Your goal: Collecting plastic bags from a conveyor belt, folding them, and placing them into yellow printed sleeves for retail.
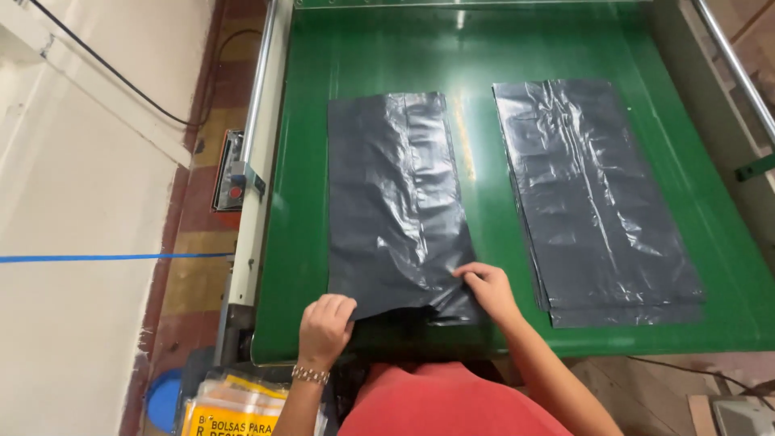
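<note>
Head view: both hands, left hand [325, 327] and right hand [488, 292], pinch dark plastic bag [393, 202]'s near edge, flattening it on green surface [476, 202]; bag stack [593, 198] lies right of it.

The left hand [325, 327] covers the near corner of the dark plastic bag [391, 206] it grips, and its fingertips curl out of sight beneath the bag's edge. Below this hand, the bottom edge cuts off a yellow packet [230, 416]. The right hand [487, 292] hides part of the bag's near edge. Beyond both hands, the green tabletop [484, 48] runs past the top edge.
</note>
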